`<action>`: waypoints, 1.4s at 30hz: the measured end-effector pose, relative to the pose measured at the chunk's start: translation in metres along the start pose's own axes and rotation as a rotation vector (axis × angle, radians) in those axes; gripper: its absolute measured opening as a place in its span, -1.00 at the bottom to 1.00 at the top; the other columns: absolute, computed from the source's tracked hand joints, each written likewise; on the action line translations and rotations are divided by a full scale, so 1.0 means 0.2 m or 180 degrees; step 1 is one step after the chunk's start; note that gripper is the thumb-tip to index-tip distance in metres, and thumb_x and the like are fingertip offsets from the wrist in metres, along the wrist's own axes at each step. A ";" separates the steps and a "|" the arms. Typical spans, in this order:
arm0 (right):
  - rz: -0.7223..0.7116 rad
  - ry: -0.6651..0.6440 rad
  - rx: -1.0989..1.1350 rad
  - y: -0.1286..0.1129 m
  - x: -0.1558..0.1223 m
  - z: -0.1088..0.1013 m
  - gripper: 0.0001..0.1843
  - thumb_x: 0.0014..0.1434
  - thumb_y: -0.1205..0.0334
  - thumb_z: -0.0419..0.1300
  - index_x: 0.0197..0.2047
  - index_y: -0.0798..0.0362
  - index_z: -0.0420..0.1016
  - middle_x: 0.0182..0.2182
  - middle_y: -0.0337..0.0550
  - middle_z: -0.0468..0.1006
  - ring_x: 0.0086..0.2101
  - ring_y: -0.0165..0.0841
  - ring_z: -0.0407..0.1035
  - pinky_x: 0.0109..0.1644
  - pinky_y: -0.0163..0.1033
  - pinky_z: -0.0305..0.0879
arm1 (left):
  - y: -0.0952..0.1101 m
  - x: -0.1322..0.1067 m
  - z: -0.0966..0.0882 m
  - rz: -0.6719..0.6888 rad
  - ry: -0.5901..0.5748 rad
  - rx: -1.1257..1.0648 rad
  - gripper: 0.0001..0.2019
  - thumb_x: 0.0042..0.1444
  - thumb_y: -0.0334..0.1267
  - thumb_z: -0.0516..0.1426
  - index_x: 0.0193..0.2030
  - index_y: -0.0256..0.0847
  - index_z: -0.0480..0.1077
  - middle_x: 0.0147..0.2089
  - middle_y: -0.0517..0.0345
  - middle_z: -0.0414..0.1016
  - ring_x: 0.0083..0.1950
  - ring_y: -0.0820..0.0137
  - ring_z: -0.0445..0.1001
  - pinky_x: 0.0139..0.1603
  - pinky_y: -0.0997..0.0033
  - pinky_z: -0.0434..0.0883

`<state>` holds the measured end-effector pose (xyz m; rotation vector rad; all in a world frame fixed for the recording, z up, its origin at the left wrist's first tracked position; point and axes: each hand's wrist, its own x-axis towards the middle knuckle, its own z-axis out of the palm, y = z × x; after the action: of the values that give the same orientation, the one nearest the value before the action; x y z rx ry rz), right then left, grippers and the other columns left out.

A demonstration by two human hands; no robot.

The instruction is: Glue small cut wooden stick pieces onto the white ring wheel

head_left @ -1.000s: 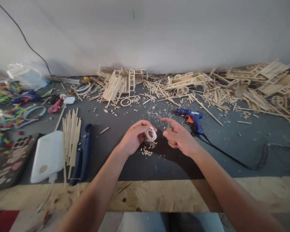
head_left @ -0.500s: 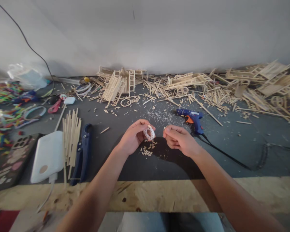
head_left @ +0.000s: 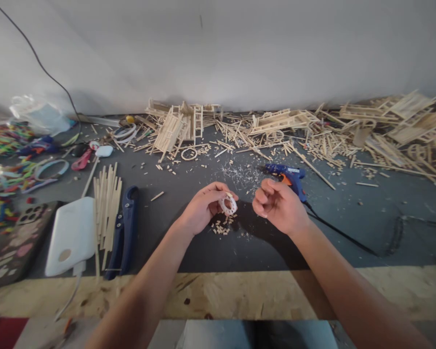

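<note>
My left hand [head_left: 206, 206] pinches a small white ring [head_left: 228, 204] between thumb and fingers and holds it upright above the table. A few short wooden bits show on the ring's rim. Under it, a small heap of cut stick pieces [head_left: 222, 227] lies on the dark tabletop. To the right, my right hand [head_left: 279, 203] hovers apart from the ring, its fingers curled inward; anything between them is too small to make out. Just behind that hand lies a blue glue gun [head_left: 292, 178] with an orange trigger, partly covered by the fingers.
Wooden stick models [head_left: 178, 126] and loose sticks line the wall. On the left are a blue cutter [head_left: 128, 228], a stick bundle [head_left: 107, 206], a white power bank [head_left: 71, 237] and a phone [head_left: 22, 237]. The glue gun's cable [head_left: 341, 235] runs right.
My right hand has moved a little right and turned, its fingers less tightly pinched than before. The left hand and ring have shifted slightly right and down.
</note>
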<state>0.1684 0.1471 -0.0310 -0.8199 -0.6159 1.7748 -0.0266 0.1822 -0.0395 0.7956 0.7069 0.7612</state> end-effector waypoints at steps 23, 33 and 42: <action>0.0298 -0.0352 -0.1847 0.06 0.00 -0.03 -0.63 0.09 0.15 0.28 -0.02 -0.02 0.42 -0.70 -0.50 0.11 -0.66 -0.53 -0.03 -0.58 -0.36 -0.12 | 0.06 0.00 -0.02 0.0378 0.0467 -0.0889 -0.96 -0.01 -0.37 0.10 -0.37 -0.21 0.32 -0.37 0.17 0.54 -0.42 0.41 0.53 -0.50 0.49 0.39; -0.0119 -0.0725 -0.1365 0.06 -0.02 -0.02 -0.71 0.14 0.19 0.17 -0.59 0.05 0.42 -0.64 -0.33 0.30 -0.59 -0.49 0.15 -0.47 -0.31 0.07 | 0.06 0.00 -0.02 0.0364 0.0420 -0.0885 -0.97 0.00 -0.36 0.11 -0.37 -0.21 0.33 -0.36 0.20 0.54 -0.41 0.41 0.55 -0.50 0.48 0.41; -0.0697 -0.0002 0.0065 0.03 0.03 -0.02 -0.81 0.12 0.17 0.16 -0.51 -0.03 0.39 -0.11 -0.24 0.59 0.02 -0.27 0.40 0.11 -0.11 0.30 | 0.05 0.00 -0.02 0.0421 0.0239 -0.0763 -0.97 0.03 -0.36 0.13 -0.37 -0.26 0.37 -0.36 0.13 0.55 -0.39 0.35 0.56 -0.50 0.48 0.42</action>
<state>0.1663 0.1513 -0.0400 -0.7100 -0.6612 1.5797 -0.0335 0.1886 -0.0339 0.6017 0.6200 0.9801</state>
